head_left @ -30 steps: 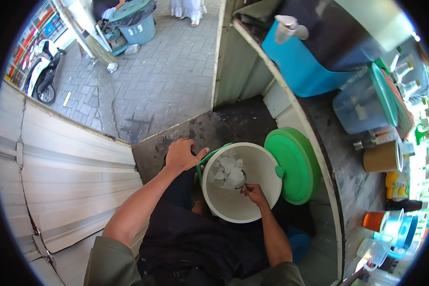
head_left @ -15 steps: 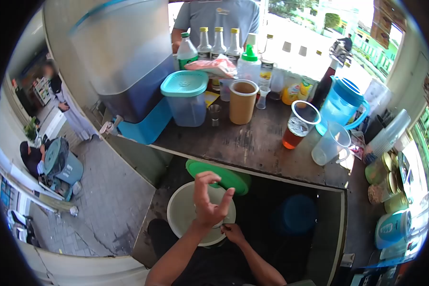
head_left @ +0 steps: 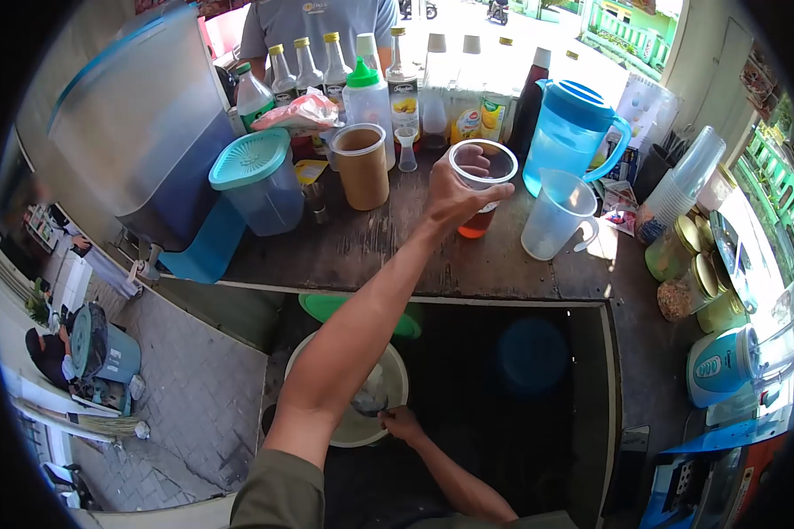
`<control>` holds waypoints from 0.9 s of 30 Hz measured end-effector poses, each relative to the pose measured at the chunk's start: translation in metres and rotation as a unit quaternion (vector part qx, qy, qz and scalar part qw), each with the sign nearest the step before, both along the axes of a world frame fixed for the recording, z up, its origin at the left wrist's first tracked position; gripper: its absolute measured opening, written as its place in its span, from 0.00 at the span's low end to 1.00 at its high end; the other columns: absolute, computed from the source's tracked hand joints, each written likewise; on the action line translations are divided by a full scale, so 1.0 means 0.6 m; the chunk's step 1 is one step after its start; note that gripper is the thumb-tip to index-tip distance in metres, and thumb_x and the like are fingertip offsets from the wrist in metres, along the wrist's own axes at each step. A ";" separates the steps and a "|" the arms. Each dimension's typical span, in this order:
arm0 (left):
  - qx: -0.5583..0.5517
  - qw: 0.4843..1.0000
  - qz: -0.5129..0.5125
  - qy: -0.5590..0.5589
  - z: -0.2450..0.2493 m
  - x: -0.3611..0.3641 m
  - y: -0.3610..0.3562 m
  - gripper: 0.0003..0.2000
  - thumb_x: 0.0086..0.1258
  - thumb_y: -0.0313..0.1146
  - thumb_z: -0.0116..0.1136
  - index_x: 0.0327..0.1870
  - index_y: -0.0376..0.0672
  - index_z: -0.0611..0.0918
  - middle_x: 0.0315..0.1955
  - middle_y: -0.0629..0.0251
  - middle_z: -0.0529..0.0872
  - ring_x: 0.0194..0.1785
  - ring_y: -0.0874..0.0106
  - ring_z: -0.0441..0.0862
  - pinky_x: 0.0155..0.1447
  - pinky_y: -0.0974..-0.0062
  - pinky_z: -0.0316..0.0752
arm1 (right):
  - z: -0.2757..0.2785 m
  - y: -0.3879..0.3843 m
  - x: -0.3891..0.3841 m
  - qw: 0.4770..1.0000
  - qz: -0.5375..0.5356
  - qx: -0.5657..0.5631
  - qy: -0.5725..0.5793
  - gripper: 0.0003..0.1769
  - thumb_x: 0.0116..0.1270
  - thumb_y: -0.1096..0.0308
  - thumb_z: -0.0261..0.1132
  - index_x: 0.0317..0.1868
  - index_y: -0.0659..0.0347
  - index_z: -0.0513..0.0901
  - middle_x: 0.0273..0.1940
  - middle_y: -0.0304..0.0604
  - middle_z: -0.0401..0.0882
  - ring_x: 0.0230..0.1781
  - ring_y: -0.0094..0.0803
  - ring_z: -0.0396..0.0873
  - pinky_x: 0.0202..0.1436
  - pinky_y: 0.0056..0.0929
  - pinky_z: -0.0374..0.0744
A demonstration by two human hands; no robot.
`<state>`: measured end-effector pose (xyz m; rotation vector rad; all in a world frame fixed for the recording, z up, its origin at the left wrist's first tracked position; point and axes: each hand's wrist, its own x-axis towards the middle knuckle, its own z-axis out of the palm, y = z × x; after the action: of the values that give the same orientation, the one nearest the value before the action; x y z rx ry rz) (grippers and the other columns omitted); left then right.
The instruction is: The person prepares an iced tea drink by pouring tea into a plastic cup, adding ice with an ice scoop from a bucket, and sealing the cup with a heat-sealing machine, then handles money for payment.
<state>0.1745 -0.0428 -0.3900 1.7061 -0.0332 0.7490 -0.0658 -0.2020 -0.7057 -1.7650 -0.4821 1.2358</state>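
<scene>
My left hand [head_left: 454,196] reaches across the counter and is closed around a clear plastic cup [head_left: 474,227] with red-brown drink in its lower part. Whether the cup's base still touches the wood is hard to tell. Below the counter, my right hand [head_left: 402,425] grips the handle of a scoop [head_left: 370,404], whose head is inside a pale bucket [head_left: 400,375]. Whitish, ice-like contents show there. My left forearm hides part of the bucket. To the right of the cup stands a clear measuring jug [head_left: 551,220].
A blue-lidded pitcher [head_left: 573,132], brown tub [head_left: 362,172], teal-lidded container [head_left: 260,189] and several bottles [head_left: 335,75] line the counter [head_left: 415,247]. At left stands a large drink dispenser [head_left: 150,150]; at right, stacked cups [head_left: 679,189] and jars [head_left: 679,291]. A person [head_left: 318,31] stands opposite.
My left hand has moved from above the bucket up to the counter and closed around the drink cup. My right hand stays low at the bucket, and the scoop now shows. The view has shifted.
</scene>
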 end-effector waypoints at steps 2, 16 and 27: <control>-0.036 0.999 0.018 -0.017 0.009 -0.027 0.009 0.36 0.43 0.37 0.77 0.53 0.33 0.71 0.43 0.58 0.78 0.47 0.70 0.80 0.52 0.75 0.76 | 0.017 0.010 0.005 0.992 0.001 -0.038 0.117 0.20 0.67 0.59 0.58 0.23 0.68 0.78 0.16 0.38 0.71 0.15 0.22 0.66 0.18 0.26 0.65; -0.004 0.947 0.320 0.031 0.062 -0.629 0.143 0.36 0.42 0.29 0.73 0.56 0.33 0.69 0.45 0.56 0.77 0.52 0.67 0.76 0.58 0.71 0.70 | -0.107 0.175 0.059 0.804 0.464 -0.244 -0.281 0.15 0.53 0.72 0.65 0.42 0.66 0.81 0.34 0.51 0.82 0.32 0.39 0.82 0.32 0.40 0.76; -0.081 0.767 0.627 0.108 -0.130 -0.957 0.086 0.44 0.39 0.33 0.75 0.62 0.35 0.64 0.54 0.55 0.71 0.60 0.58 0.69 0.67 0.62 0.62 | -0.344 0.182 0.021 0.760 0.419 -0.351 -0.351 0.24 0.60 0.61 0.60 0.58 0.55 0.72 0.52 0.45 0.78 0.52 0.41 0.78 0.51 0.42 0.77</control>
<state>-0.3995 0.0089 -0.4678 1.4715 1.4234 1.4309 -0.0534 -0.0928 -0.9123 -2.8443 -1.5369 1.3825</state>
